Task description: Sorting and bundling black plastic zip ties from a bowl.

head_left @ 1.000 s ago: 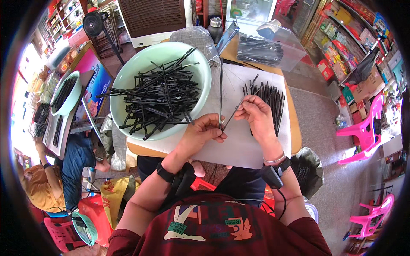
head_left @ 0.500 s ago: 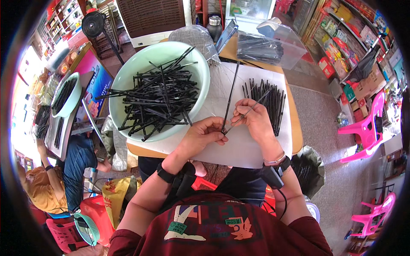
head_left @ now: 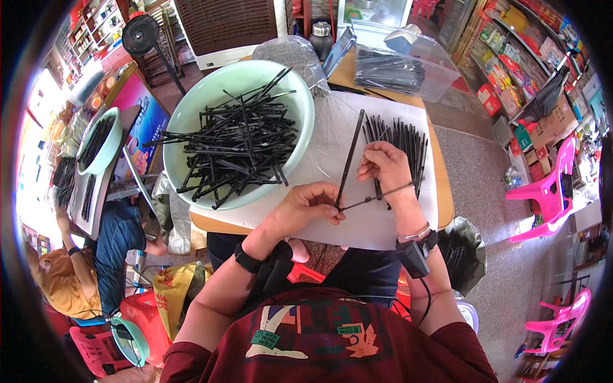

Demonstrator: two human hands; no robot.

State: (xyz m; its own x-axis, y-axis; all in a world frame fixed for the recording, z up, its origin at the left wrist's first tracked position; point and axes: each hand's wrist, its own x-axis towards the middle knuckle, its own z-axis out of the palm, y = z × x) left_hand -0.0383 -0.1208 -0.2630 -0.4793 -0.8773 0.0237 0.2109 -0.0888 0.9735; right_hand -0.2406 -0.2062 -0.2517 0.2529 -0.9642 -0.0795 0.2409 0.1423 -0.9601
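My left hand [head_left: 313, 205] pinches the lower end of a slim black stick [head_left: 351, 156], which stands up at a slant. From the same pinch a thinner dark strand [head_left: 383, 195] runs rightward and passes by my right wrist. My right hand [head_left: 386, 167] is raised beside the stick, fingers curled together; whatever they hold, if anything, is too small to make out. Close behind it, a row of similar black sticks [head_left: 418, 150] lies on the white sheet [head_left: 325, 143]. Left of my hands, a pale green basin [head_left: 305, 121] holds a heap of black sticks [head_left: 246, 143].
A clear plastic box [head_left: 434, 70] with dark strips stands at the table's far right, near a phone [head_left: 338, 54] and a dark flask [head_left: 321, 41]. At left, a person in an orange shirt [head_left: 70, 281] sits by another basin [head_left: 102, 153]. Pink chairs [head_left: 549, 191] stand at right.
My right hand has moved up and right, away from my left fingers. The thin strand has swung down from upright to lie out to the right. The held stick has shifted slightly right.
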